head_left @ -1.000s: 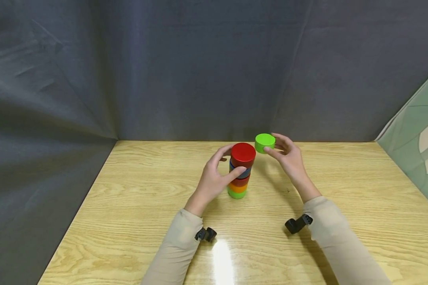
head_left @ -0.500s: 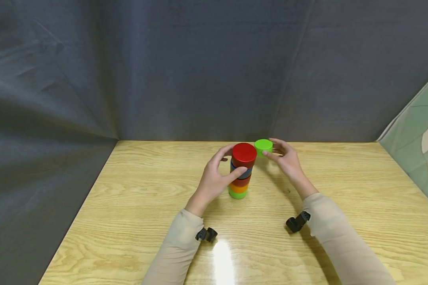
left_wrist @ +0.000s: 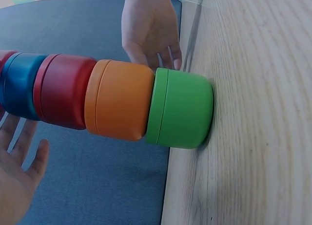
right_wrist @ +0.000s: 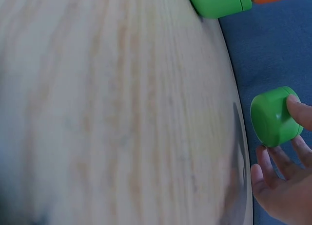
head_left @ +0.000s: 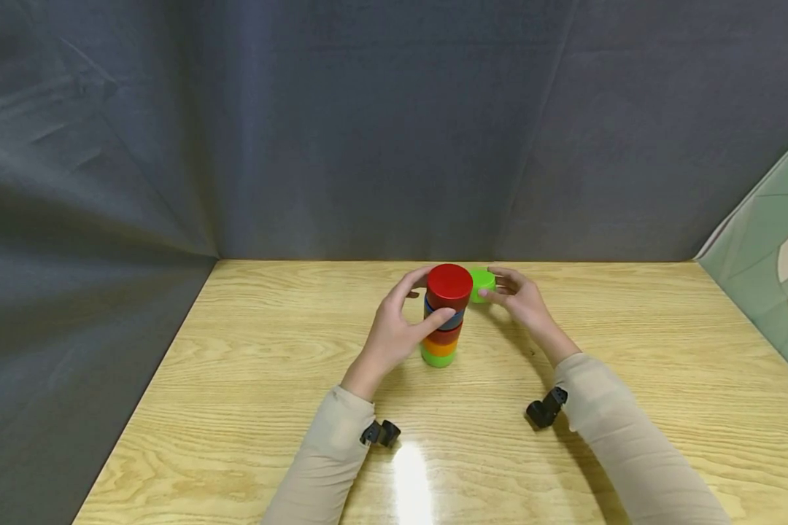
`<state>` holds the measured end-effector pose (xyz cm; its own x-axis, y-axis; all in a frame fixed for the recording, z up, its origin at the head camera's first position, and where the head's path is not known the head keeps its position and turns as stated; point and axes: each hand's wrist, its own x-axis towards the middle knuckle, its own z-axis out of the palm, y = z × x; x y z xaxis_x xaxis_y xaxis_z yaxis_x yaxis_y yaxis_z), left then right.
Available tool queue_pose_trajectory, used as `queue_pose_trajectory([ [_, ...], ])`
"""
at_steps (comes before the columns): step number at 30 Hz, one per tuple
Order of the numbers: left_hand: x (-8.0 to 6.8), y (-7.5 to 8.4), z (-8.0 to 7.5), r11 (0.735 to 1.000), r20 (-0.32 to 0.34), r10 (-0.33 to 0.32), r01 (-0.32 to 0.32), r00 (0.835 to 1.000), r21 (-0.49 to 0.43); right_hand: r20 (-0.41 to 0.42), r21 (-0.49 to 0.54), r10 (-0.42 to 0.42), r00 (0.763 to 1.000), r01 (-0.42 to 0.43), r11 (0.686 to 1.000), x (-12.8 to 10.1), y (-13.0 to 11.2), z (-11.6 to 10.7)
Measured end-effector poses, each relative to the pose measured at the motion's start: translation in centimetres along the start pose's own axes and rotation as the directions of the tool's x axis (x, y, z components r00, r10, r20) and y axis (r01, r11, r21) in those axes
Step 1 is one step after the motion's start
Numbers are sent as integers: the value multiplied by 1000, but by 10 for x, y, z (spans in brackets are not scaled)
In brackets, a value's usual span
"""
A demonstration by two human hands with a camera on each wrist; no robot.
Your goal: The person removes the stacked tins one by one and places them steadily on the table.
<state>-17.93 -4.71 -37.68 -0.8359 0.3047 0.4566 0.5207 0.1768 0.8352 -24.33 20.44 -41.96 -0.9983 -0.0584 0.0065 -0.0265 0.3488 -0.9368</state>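
Note:
A tower of several round lidded canisters stands upright: a green one at the bottom, then an orange one, a red one, a blue one and a red one on top. My left hand holds the tower near its top, thumb in front over the lower edge of the top red canister. Behind and right of the tower, my right hand pinches a loose green canister between thumb and fingers. In the head view the red top partly hides this canister.
The pale wooden table ends at a dark grey curtain, just behind both hands. A green patterned panel stands at the right. Black wrist cameras sit on both sleeves.
My right hand has moved down and to the left with the loose green canister, which is now partly behind the tower in the head view. My left hand stays on the tower.

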Motion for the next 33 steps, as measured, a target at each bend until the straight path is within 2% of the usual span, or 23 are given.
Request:
queue_pose_trajectory([
  [13,-2,1,1,1000,10,-20,20,1000,-10,25,-30,13,1000,-12,999,-1,6,5],
  [23,-2,2,1,1000,11,-14,14,1000,-15,45,-3,-5,999,5,1000,-2,8,3],
  [33,-3,2,1,1000,23,-4,5,1000,-25,68,6,16,998,-16,1000,-2,8,4],
])
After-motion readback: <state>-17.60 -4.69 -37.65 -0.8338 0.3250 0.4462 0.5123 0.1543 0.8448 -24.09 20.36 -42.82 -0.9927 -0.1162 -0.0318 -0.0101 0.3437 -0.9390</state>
